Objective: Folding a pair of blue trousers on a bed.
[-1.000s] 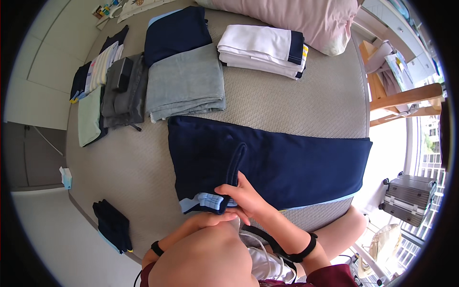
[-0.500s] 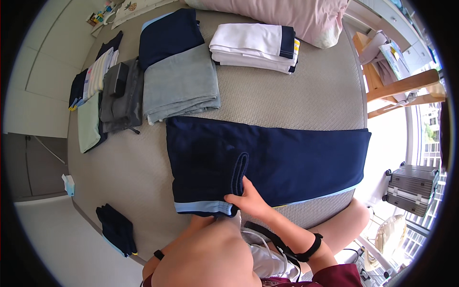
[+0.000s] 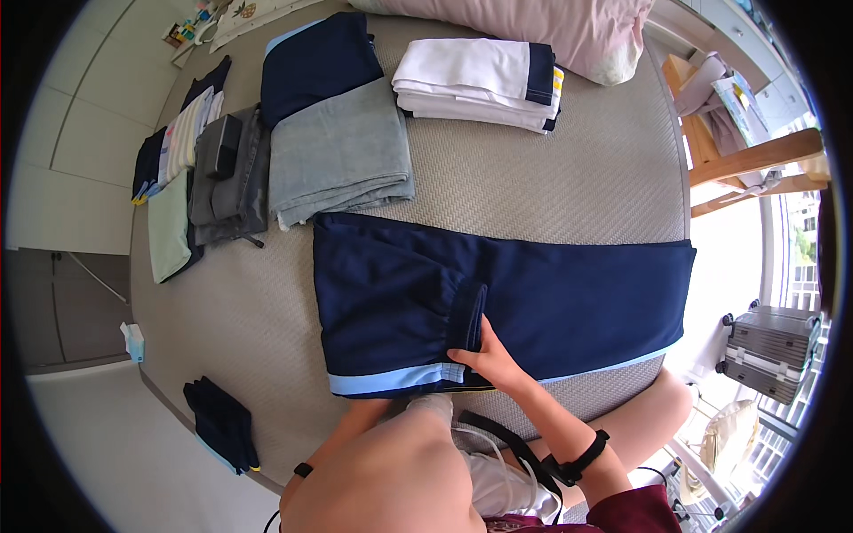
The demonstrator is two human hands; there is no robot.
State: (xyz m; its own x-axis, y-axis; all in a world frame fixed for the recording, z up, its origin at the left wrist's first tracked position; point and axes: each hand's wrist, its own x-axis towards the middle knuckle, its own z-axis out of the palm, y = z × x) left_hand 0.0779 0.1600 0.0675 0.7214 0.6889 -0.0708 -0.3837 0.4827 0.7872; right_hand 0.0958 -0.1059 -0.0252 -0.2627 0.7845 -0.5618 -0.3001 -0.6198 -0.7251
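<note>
Navy trousers (image 3: 569,298) with a light blue side stripe lie sideways on the bed in front of me. One leg is folded back over the left part, its gathered cuff toward the middle. My right hand (image 3: 490,357) grips that cuff between thumb and fingers. Of my left hand (image 3: 366,412), only the wrist end shows by the trousers' near edge, beside my raised knee. Its fingers are hidden, so what it touches cannot be seen.
Folded grey jeans (image 3: 342,151), a navy garment (image 3: 320,67) and white clothes (image 3: 475,80) lie farther back. Smaller stacks with a black case (image 3: 222,147) are at left. A folded navy garment (image 3: 220,422) sits near the left bed edge. A suitcase (image 3: 771,351) stands at right.
My right hand has drawn the cuff to the right, laying the folded leg flatter and extending it over the trousers. The light blue stripe now lies straighter along the near edge.
</note>
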